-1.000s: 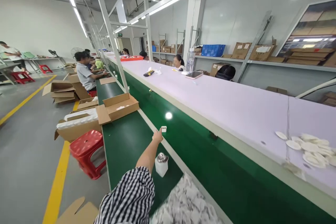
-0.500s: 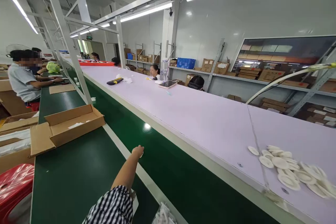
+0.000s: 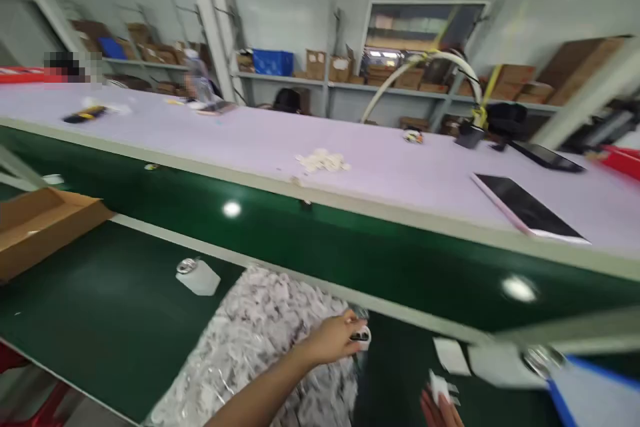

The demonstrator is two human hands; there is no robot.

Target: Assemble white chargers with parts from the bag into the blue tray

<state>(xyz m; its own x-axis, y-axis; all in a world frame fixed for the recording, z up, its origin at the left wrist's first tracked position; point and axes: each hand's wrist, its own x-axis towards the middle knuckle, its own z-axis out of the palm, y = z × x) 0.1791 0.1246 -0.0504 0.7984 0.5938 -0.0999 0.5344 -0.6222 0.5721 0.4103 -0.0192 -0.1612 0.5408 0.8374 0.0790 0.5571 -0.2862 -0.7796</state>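
While the left hand [image 3: 334, 339] pinches a white part [image 3: 364, 341] between thumb and fingers, this part is at the right edge of the clear bag [image 3: 270, 333], which is full of pale pieces. Something dark is visible in the part. Whether the left hand also touches the bag, I cannot tell. To the right of the bag, well apart from the left hand, the right hand [image 3: 446, 416] has its fingers bent on a small white piece [image 3: 439, 385]; it is blurred and partly cut by the lower edge of the view.

On the same side of the bag lies a white sheet [image 3: 451, 355], and farther right are a metal-topped bottle [image 3: 503, 365] and a blue-edged tray [image 3: 600, 395]. To the left of the bag, a second bottle [image 3: 200, 278] stands on the green desk [image 3: 100, 310], with a cardboard box [image 3: 60, 227] farther left. Beyond the bag runs a green strip [image 3: 400, 261]. Behind this strip, the lilac desk [image 3: 410, 183] carries white discs [image 3: 324, 161] beyond the bag, and a tablet [image 3: 530, 208] farther right.
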